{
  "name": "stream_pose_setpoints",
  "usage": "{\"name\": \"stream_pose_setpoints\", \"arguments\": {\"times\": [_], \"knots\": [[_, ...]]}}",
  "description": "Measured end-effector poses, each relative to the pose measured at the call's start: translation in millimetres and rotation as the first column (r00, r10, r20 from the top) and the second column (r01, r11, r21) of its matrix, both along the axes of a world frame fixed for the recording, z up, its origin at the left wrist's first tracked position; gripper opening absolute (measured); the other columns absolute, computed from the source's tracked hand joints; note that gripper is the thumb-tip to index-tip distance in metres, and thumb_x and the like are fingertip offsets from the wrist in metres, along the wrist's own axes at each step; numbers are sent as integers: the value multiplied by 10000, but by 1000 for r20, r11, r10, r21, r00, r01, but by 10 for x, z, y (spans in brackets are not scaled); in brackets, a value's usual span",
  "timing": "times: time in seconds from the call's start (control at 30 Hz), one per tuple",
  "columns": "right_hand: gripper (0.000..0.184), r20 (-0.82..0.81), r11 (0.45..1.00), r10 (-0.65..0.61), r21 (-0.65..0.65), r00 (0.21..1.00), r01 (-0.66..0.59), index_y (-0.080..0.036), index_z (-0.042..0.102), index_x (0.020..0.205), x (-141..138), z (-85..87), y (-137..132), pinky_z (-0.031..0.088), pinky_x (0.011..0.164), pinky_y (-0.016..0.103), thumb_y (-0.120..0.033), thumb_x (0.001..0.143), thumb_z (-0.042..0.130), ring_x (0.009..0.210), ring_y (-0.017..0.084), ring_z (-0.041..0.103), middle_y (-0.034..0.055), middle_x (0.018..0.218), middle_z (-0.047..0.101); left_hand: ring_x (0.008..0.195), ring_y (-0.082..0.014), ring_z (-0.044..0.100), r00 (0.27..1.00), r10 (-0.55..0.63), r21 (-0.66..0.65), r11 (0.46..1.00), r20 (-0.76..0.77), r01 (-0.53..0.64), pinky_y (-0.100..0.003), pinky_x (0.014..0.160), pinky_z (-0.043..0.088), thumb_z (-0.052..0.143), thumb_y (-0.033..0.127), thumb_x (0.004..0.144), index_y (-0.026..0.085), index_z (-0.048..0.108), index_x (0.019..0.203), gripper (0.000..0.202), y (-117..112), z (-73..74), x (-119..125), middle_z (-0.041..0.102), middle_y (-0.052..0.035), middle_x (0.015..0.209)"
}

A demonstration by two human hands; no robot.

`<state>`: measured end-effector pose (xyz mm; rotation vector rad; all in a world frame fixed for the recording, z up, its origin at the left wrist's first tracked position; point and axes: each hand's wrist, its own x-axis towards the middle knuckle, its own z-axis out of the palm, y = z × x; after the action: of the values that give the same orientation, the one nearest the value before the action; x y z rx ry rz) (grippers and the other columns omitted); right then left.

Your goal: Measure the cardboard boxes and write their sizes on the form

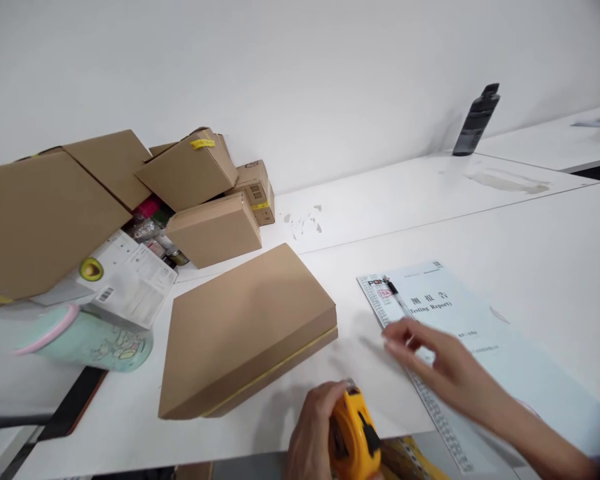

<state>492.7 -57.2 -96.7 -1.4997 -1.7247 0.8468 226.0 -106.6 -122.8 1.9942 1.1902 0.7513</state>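
Observation:
My left hand (313, 430) wraps around a yellow tape measure (357, 437) with black parts, at the table's front edge. No blade is seen drawn out of it. Over the spiral-bound report booklet (473, 347) hovers my right hand (437, 363), its fingers loosely bent and nothing visible between them. A pen (397, 297) with a dark end lies on the booklet's cover, just beyond those fingertips; its near end is partly hidden by the hand. Left of both hands, a closed brown cardboard box (250, 323) with a yellow strip along its side rests on the white table.
Several cardboard boxes (185, 173) are piled at the back left, beside a white package (135, 280) with an avocado picture. A mint-green cup (100, 337) with a pink rim leans at far left. A dark bottle (476, 120) stands near the wall.

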Motion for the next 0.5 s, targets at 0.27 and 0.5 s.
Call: {"name": "stream_pose_setpoints", "arguments": {"times": [0.27,0.5], "knots": [[328,522,968,-200,-28,829,251,-226,588,1155,532,-357,790,378,547,329,-442,935,476,668,257,628,45,753,681,1434,-359,477,764,-46,127,978,-643,166,-492,1127,489,558,75,833,108,415,1555,736,483,-129,73,454,-179,1585],[411,-347,980,-137,-186,928,76,-215,682,1205,770,-232,780,515,755,387,-505,955,532,785,237,669,59,830,725,1473,-369,405,712,-3,326,888,-702,325,-494,1117,512,541,214,953,70,395,1558,639,520,-149,327,362,-176,1624]]}}
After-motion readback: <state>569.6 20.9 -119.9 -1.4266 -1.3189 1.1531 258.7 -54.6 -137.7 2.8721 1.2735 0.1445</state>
